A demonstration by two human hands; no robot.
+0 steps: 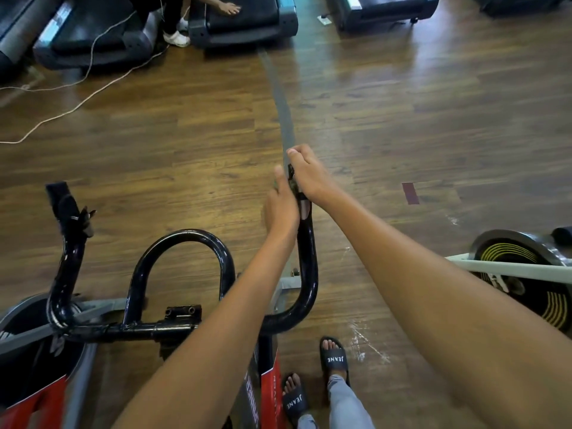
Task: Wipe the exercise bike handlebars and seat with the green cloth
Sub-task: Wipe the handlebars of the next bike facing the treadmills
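One bike [269, 379] with one black handlebar [181, 328]; second bike's flywheel [523, 274] to its right, three treadmills [244, 23] beyond it. Two hands at the handlebar's right tip: right hand [309, 178] curled around it, left hand [280, 202] alongside, grip unclear. Cloth barely visible, a greenish sliver between them.

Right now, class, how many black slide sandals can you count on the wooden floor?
2: one black slide sandal on the foot right of the red bike frame, the other black slide sandal nearer the bottom edge. None seem hidden.
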